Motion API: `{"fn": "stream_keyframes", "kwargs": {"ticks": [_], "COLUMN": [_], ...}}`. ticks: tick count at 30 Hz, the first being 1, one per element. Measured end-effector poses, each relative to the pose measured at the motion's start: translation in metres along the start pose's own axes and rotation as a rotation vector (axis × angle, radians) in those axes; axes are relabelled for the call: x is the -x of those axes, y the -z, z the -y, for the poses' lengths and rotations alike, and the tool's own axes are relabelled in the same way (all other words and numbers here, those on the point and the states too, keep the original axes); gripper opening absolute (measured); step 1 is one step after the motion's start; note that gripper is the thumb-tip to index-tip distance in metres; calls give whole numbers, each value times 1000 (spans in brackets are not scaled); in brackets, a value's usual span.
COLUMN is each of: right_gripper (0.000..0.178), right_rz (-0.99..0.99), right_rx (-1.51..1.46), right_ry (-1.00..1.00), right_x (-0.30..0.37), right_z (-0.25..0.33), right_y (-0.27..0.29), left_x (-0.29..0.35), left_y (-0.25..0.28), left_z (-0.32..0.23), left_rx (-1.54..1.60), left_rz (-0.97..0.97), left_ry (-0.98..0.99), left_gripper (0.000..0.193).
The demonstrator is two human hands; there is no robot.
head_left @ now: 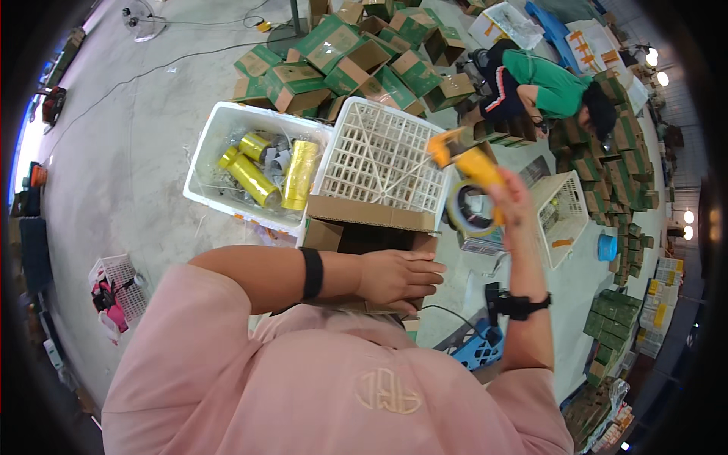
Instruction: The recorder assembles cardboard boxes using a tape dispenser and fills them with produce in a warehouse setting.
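Observation:
My left hand (400,277) lies flat across the near flap of an open cardboard box (371,213), its fingers stretched out and close together. The box's far flap stands up, and its inside is dark. Raised to the right of the box, my right hand (516,206) is closed around a yellow-orange tape dispenser (474,162), which is blurred by motion. A wide roll of tape (461,206) sits on the dispenser, below its orange head. Behind the box is an upturned white plastic crate (383,155) with a slatted bottom.
Left of the crate, a white foam box (203,163) holds several yellow tape rolls (300,174). Green-and-brown cartons (334,64) are heaped beyond. A person in a green shirt (550,83) bends over cartons at far right. A white basket (561,216) and blue crate (479,347) stand right.

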State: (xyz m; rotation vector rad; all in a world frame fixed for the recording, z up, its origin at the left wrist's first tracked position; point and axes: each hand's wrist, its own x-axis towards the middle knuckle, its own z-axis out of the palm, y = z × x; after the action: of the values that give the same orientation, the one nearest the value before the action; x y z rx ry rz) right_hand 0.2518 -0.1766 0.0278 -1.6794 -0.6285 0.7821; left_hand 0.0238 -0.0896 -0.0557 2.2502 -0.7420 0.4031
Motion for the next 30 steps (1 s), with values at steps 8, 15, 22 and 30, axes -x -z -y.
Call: {"fn": "stream_keyframes", "kwargs": {"ticks": [8, 15, 22, 30], "right_gripper": [53, 53, 44, 30], "right_rz": [-1, 443, 203, 92], "right_rx": [-193, -111, -328, -466], "right_ry": [133, -176, -272, -301], "right_x": [2, 23, 69, 58], "right_z": [53, -14, -77, -84], "right_y": [-13, -65, -68, -61], "left_x": [33, 57, 149, 111], "left_y": [14, 11, 46, -7], "left_z": [-3, -1, -112, -20], "left_rx": [-108, -139, 216, 22], "left_rz": [139, 221, -74, -813], "left_ry": [154, 216, 938, 1150], "left_gripper": [42, 52, 52, 65]}}
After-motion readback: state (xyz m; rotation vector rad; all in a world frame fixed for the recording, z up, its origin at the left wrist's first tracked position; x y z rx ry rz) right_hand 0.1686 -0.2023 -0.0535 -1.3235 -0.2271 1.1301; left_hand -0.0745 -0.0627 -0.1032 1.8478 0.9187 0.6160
